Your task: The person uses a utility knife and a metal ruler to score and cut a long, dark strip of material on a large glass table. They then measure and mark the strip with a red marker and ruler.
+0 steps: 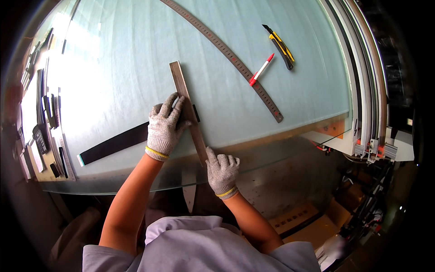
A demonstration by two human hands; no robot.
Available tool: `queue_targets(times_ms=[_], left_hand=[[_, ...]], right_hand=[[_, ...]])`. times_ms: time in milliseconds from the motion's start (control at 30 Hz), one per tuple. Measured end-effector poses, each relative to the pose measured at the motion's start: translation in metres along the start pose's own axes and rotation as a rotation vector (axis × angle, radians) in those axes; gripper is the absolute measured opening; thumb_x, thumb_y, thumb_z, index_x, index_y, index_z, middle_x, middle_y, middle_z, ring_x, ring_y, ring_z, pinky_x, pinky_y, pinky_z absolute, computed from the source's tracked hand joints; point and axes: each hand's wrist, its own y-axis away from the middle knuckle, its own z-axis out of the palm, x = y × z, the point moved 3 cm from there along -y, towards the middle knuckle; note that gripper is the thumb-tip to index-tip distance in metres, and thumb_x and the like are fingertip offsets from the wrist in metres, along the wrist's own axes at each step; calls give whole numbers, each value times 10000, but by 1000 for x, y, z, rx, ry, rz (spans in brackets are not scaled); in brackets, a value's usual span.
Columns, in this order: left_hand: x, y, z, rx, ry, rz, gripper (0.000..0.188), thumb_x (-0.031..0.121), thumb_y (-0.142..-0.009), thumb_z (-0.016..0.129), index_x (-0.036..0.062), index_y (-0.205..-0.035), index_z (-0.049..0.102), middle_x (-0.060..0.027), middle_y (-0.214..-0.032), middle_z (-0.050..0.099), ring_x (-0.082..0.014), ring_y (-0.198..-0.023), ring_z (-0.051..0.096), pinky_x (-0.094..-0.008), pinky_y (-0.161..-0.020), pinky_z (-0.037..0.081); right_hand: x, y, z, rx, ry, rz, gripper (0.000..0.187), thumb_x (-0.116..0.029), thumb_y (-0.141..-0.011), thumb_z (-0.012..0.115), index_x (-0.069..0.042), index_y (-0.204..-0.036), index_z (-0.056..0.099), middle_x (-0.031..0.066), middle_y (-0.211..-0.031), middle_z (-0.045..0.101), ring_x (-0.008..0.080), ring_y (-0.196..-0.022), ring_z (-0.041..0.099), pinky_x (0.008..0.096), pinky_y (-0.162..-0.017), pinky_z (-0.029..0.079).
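Note:
A long, narrow straight bar, brownish grey with a pale edge, lies at a slant across a black strip on the glass-topped table. My left hand, in a grey knitted glove with a yellow cuff band, is closed over the bar's middle, its fingers and thumb on it. At the near end, my right hand, in a matching glove, touches the bar's side with a stretched index finger. The other right fingers are bent, with nothing visible in them. A short end of the black strip shows past the bar; its middle is hidden.
A steel ruler lies diagonally beyond the bar, with a red-and-white marker across it. A yellow-and-black utility knife is farther right. A calculator and several strips line the left side. Metal rails border the right edge.

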Motion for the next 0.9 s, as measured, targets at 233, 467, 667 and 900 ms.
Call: queue_targets(times_ms=[233,467,667,900], left_hand=[[1,-1,2,-3,-9,-1,769,251,-757,841,127,-1464,564,-106,-1483,550,-372,-1151,586,-494,-1033,467],[0,-1,1,-7,-13,3,767,249,-761,840,120,-1464,563,-108,-1484,546,-369,-1147,591,-494,-1032,470],[-1,0,3,-6,-27,5,771,255,-760,842,123,-1466,562,-107,-1484,547,-370,-1151,590,-491,-1033,472],[-3,1,5,0,-34,-9,789,259,-748,854,133,-1470,559,-100,-1486,549,-365,-1165,580,-490,-1033,478]], right_hand=[[1,3,3,-32,-19,26,443,-225,-911,679,-121,-1342,689,55,-874,537,280,-790,539,463,-746,404],[1,1,3,-16,-11,8,442,-230,-920,666,-118,-1348,674,48,-856,525,270,-765,538,459,-726,417],[1,2,4,4,4,4,440,-229,-928,656,-121,-1354,667,46,-852,523,267,-764,541,457,-715,420],[0,3,5,-15,-18,30,439,-205,-911,678,-123,-1342,683,54,-866,541,281,-778,546,463,-733,414]])
